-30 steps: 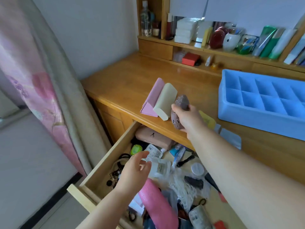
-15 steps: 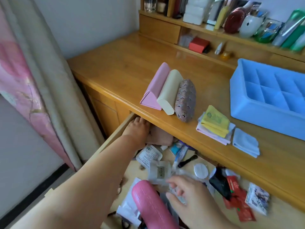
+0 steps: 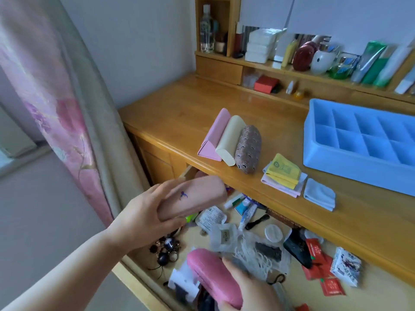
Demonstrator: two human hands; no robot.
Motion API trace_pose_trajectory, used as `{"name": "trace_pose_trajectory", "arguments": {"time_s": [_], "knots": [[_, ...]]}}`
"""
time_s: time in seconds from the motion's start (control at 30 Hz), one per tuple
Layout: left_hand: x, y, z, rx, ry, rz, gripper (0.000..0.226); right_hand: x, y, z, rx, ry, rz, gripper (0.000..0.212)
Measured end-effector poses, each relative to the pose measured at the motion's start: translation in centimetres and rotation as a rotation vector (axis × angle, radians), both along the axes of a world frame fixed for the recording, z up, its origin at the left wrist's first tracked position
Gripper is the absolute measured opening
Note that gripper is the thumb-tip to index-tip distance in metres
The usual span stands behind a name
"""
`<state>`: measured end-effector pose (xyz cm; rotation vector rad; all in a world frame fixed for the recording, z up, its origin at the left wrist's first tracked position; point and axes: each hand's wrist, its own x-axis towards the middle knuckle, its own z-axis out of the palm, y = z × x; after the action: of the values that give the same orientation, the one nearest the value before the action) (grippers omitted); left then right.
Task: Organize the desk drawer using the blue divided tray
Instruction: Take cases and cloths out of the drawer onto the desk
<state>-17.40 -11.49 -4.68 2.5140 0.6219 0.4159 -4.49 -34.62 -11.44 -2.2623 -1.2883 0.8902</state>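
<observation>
1. The left hand (image 3: 148,218), at centre-left of the frame, grasps a smooth, rounded peach case (image 3: 193,198) with a tiny blue mark on its side; the thumb lies along the top and the fingers wrap beneath, holding it above the open drawer (image 3: 143,286).
2. The right hand (image 3: 249,290), at the lower centre edge, curls over the end of a matte pink oblong case (image 3: 211,277) that lies in the drawer.
3. Around that case the drawer holds a jumble: crinkled clear sachets, white netting, a round white lid, dark beads, red packets and small tubes.
4. On the glossy honey-coloured wooden desk (image 3: 184,108), at centre frame, three cases lie side by side, touching: a pink triangular one (image 3: 214,135), a cream rounded one (image 3: 229,142) and a brown patterned fabric one (image 3: 248,149).
5. Just to their right lie folded cloths (image 3: 283,176), yellow on top of pale ones, and a separate pale blue cloth (image 3: 318,194).
6. The blue divided tray (image 3: 314,140) stands on the desk at the right edge, its square compartments smooth-walled plastic.
7. A wooden shelf (image 3: 220,68) across the top carries bottles, tubes and white boxes; a pink floral curtain (image 3: 45,97) hangs at the left beside a pale wall.
</observation>
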Motion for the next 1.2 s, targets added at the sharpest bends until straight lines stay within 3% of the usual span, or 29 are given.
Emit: {"name": "trace_pose_trajectory", "arguments": {"time_s": [0.1,0.2,0.27,0.37,0.47,0.63,0.8,1.0,1.2], "knots": [[1.2,1.4,2.1,-0.322,-0.287,0.189,0.062,1.8,-0.8,3.1,0.083,0.525,-0.163,0.077],[4.9,4.0,3.1,-0.625,-0.439,0.351,0.058,3.9,-1.1,6.3,0.334,0.787,-0.246,0.067],[7.8,5.8,3.1,-0.698,-0.408,0.402,0.053,6.0,0.0,8.3,0.511,0.9,-0.326,0.062],[11.9,7.7,2.6,-0.642,-0.344,0.478,0.048,9.0,3.2,10.7,0.68,0.979,-0.543,0.061],[14.6,8.3,2.1,-0.48,-0.249,0.542,0.051,11.4,6.9,11.6,0.681,0.954,-0.718,0.056],[15.3,8.5,0.5,-0.359,-0.197,0.585,0.048,13.7,12.0,11.2,0.481,0.735,-0.85,0.062],[15.5,9.3,-0.2,-0.253,-0.232,0.585,0.051,15.7,14.9,10.5,0.313,0.531,-0.781,0.066],[16.9,12.2,-0.1,-0.246,-0.251,0.601,0.05,15.8,19.0,9.6,0.311,0.481,-0.725,0.081],[15.8,12.9,0.2,-0.287,-0.124,0.474,0.058,15.9,18.1,10.3,0.239,0.487,-0.675,0.071]]}}
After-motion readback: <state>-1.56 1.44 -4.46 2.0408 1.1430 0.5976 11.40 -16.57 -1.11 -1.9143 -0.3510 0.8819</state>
